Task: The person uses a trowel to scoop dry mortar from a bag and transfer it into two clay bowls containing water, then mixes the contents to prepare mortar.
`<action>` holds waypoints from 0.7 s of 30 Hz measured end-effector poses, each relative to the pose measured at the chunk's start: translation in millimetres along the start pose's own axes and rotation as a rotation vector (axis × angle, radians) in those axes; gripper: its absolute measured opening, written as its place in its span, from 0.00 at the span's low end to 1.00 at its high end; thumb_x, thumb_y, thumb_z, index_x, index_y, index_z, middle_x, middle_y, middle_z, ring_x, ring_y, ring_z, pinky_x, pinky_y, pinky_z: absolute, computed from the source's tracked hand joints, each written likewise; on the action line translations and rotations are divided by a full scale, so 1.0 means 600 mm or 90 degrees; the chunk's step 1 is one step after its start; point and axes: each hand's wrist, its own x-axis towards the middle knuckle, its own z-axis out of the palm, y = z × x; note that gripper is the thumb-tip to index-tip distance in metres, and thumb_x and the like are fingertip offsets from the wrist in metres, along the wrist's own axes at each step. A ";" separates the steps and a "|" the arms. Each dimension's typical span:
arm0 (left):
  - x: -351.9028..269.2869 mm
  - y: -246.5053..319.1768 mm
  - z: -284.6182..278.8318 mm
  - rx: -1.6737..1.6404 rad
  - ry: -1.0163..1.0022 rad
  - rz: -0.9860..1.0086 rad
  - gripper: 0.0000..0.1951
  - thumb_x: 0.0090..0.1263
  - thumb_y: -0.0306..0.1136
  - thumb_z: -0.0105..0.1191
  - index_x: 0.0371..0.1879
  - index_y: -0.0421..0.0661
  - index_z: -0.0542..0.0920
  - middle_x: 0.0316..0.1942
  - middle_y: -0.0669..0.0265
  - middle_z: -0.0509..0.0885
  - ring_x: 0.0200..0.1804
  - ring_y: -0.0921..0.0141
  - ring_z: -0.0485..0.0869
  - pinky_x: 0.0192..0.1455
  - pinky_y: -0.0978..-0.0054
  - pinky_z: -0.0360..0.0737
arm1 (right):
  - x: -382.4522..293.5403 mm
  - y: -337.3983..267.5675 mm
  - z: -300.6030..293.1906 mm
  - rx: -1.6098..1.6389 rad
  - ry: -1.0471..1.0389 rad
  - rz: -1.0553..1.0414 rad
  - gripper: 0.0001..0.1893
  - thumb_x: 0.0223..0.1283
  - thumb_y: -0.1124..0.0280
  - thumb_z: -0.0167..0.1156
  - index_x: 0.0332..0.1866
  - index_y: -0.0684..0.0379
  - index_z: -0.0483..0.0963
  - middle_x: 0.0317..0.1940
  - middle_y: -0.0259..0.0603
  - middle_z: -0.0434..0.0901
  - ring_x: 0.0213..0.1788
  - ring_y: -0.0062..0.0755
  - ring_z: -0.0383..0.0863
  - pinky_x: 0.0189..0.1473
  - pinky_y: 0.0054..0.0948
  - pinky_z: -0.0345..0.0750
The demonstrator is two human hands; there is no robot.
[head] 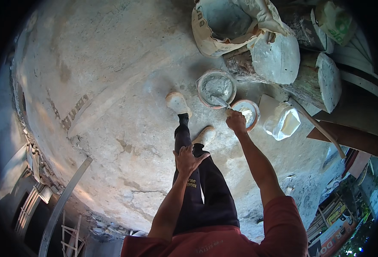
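Observation:
My right hand (236, 121) grips the handle of a trowel (220, 102), its metal blade reaching over the near rim of a round tub (199, 93). Grey powder (217, 86), perhaps cement, fills much of that tub, and the blade's tip meets it. Right beside my fist stands a smaller round tub (256, 112) holding pale powder (247, 115), partly hidden by the hand. My left hand (187, 159) rests on my dark trouser leg near the knee, fingers spread and holding nothing.
A torn-open paper sack (208, 45) with grey powder inside stands beyond the tubs, against cut logs (274, 59). An open white bag (282, 123) sits right of the small tub, beside a curved wooden stick (319, 128). My shoes (177, 102) stand on the rough concrete floor (124, 96).

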 end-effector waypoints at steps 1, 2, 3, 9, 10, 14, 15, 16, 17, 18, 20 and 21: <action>0.001 0.001 0.000 0.001 0.000 0.001 0.53 0.52 0.81 0.61 0.61 0.40 0.83 0.54 0.46 0.86 0.61 0.50 0.84 0.76 0.30 0.61 | 0.010 0.006 -0.001 -0.015 0.005 -0.001 0.19 0.57 0.71 0.60 0.56 0.55 0.83 0.45 0.56 0.88 0.52 0.57 0.88 0.57 0.52 0.83; 0.003 0.002 0.001 0.004 0.000 0.004 0.53 0.52 0.81 0.62 0.61 0.40 0.84 0.54 0.47 0.86 0.61 0.51 0.85 0.76 0.31 0.61 | 0.019 0.011 -0.002 -0.030 0.009 -0.003 0.18 0.57 0.72 0.60 0.53 0.57 0.83 0.45 0.56 0.87 0.51 0.58 0.88 0.56 0.53 0.83; 0.003 0.002 0.002 0.007 0.000 0.005 0.52 0.52 0.81 0.62 0.61 0.41 0.84 0.54 0.47 0.86 0.60 0.51 0.85 0.76 0.31 0.61 | 0.028 0.016 -0.002 -0.030 0.009 -0.002 0.18 0.57 0.72 0.60 0.53 0.57 0.83 0.45 0.56 0.87 0.51 0.58 0.88 0.56 0.53 0.83; 0.004 -0.003 -0.001 0.000 0.007 -0.002 0.52 0.51 0.81 0.63 0.61 0.41 0.84 0.53 0.49 0.86 0.59 0.52 0.85 0.76 0.32 0.62 | 0.053 0.027 -0.016 -0.148 0.048 -0.089 0.10 0.57 0.72 0.64 0.44 0.60 0.82 0.42 0.58 0.85 0.50 0.59 0.87 0.51 0.54 0.84; 0.004 -0.003 -0.003 0.000 0.007 -0.003 0.52 0.51 0.81 0.63 0.61 0.41 0.84 0.53 0.49 0.86 0.59 0.52 0.85 0.76 0.32 0.62 | 0.057 0.023 -0.022 -0.161 0.031 -0.085 0.10 0.57 0.72 0.65 0.44 0.61 0.82 0.42 0.57 0.85 0.51 0.58 0.86 0.51 0.53 0.84; 0.007 -0.001 -0.008 -0.010 0.002 -0.007 0.53 0.51 0.81 0.62 0.61 0.41 0.84 0.54 0.48 0.86 0.60 0.51 0.85 0.76 0.31 0.62 | 0.078 0.023 -0.035 -0.256 0.055 -0.146 0.11 0.56 0.72 0.68 0.45 0.59 0.82 0.46 0.51 0.85 0.56 0.52 0.84 0.52 0.49 0.85; 0.007 0.004 -0.012 -0.013 0.001 -0.007 0.53 0.51 0.81 0.62 0.61 0.40 0.84 0.54 0.47 0.86 0.60 0.51 0.85 0.76 0.31 0.62 | 0.083 0.024 -0.039 -0.258 0.054 -0.146 0.11 0.56 0.72 0.68 0.45 0.59 0.82 0.46 0.51 0.85 0.56 0.52 0.84 0.52 0.49 0.85; 0.008 0.007 -0.017 -0.015 0.000 -0.007 0.53 0.51 0.81 0.62 0.61 0.40 0.84 0.54 0.47 0.86 0.60 0.51 0.85 0.76 0.31 0.62 | 0.091 0.023 -0.044 -0.288 0.056 -0.160 0.11 0.56 0.72 0.67 0.45 0.59 0.83 0.47 0.50 0.85 0.57 0.51 0.83 0.52 0.48 0.85; 0.010 0.010 -0.022 -0.014 -0.036 -0.018 0.54 0.53 0.81 0.61 0.63 0.40 0.82 0.56 0.47 0.86 0.64 0.53 0.82 0.76 0.30 0.60 | 0.098 0.023 -0.048 -0.318 0.057 -0.174 0.11 0.57 0.72 0.67 0.46 0.58 0.83 0.47 0.49 0.84 0.58 0.50 0.82 0.52 0.47 0.85; 0.010 0.010 -0.029 -0.012 -0.070 -0.032 0.55 0.54 0.80 0.60 0.66 0.40 0.80 0.57 0.46 0.86 0.69 0.54 0.79 0.77 0.29 0.58 | 0.104 0.015 -0.052 -0.318 0.056 -0.177 0.11 0.57 0.72 0.67 0.46 0.58 0.83 0.47 0.49 0.84 0.58 0.50 0.82 0.52 0.47 0.85; 0.008 0.007 -0.031 -0.012 -0.062 -0.035 0.55 0.54 0.80 0.60 0.66 0.40 0.80 0.57 0.46 0.86 0.69 0.54 0.79 0.77 0.29 0.58 | 0.114 -0.002 -0.060 -0.343 0.056 -0.211 0.09 0.61 0.72 0.64 0.45 0.59 0.83 0.46 0.48 0.84 0.56 0.48 0.82 0.53 0.45 0.84; 0.008 0.008 -0.030 -0.012 -0.055 -0.032 0.55 0.54 0.80 0.60 0.66 0.39 0.80 0.57 0.46 0.86 0.69 0.55 0.79 0.78 0.29 0.58 | 0.121 -0.004 -0.062 -0.344 0.056 -0.213 0.09 0.61 0.72 0.64 0.45 0.59 0.83 0.46 0.48 0.84 0.56 0.48 0.82 0.53 0.45 0.84</action>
